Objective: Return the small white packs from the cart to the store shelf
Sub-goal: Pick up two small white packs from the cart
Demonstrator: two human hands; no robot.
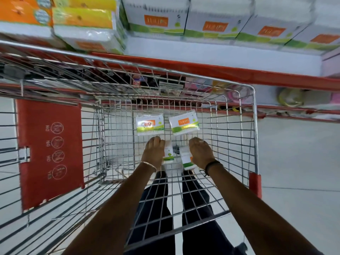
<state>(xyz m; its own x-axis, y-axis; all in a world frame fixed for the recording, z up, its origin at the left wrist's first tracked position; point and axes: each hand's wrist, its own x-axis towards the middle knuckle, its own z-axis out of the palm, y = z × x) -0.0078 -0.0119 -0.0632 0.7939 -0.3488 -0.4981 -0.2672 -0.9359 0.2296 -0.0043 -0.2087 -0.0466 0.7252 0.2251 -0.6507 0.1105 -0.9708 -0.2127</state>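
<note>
Both arms reach down into the wire shopping cart (254,126).

Left hand (154,153): grip closed around one cotton-bud pack (168,155), held on edge; pack shows at the hand's 3 o'clock side.

Right hand (201,153): grip closed around a second pack (186,160), also on edge, at the hand's 9 o'clock side. Fingertips hidden on both hands.

Two more packs lie flat on the cart floor, just beyond the hands at 12 o'clock: left flat pack (150,124) and right flat pack (184,124), side by side, near but apart.

Store shelf (220,57) beyond the cart at 12 o'clock, carrying matching larger boxes (156,19).

Handling, judged: light, thin film wrap, slightly glossy so possibly slippery; contents give some stiffness. Pinch across the short width, thumb on one face, fingers on the other. The flat ones may need a long edge lifted off the wire first.
</note>
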